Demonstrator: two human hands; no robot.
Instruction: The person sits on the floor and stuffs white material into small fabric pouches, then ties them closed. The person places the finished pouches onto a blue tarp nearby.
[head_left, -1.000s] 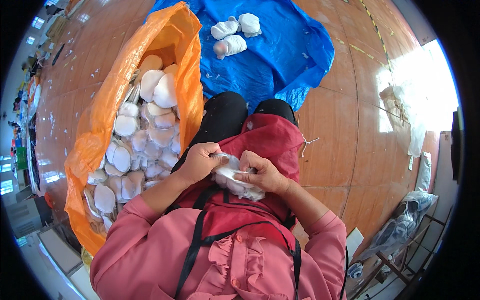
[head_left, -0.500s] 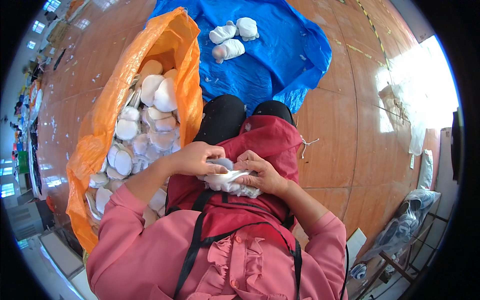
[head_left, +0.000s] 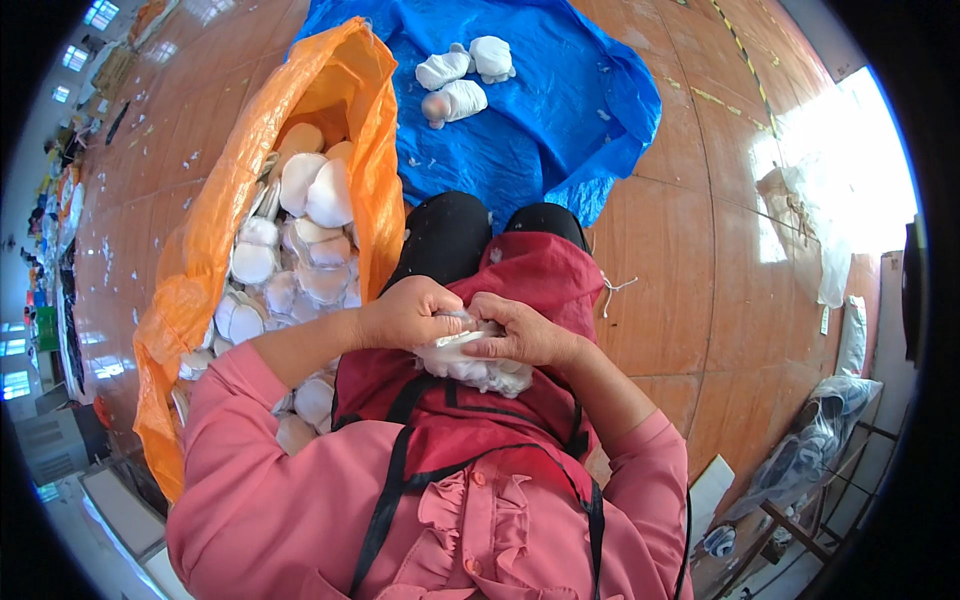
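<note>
A bunched piece of thin white fabric rests over my lap, on a dark red apron. My left hand is closed, its thumb and fingers pinching the upper left edge of the fabric. On the other side my right hand grips the fabric between thumb and curled fingers. A greyish bit shows at the left fingertips, mostly covered by the hands. To the left stands an open orange woven sack, holding many rounded white and beige pads.
Beyond my knees a blue plastic sheet lies on the reddish-brown floor. Several white rolled bundles sit on it. At the lower right a clear plastic bag leans by a metal frame. A white string lies right of my knee.
My left hand has moved slightly up and right, turning over so its back covers the greyish piece. Both hands are closer together, and the fabric hangs a little differently.
</note>
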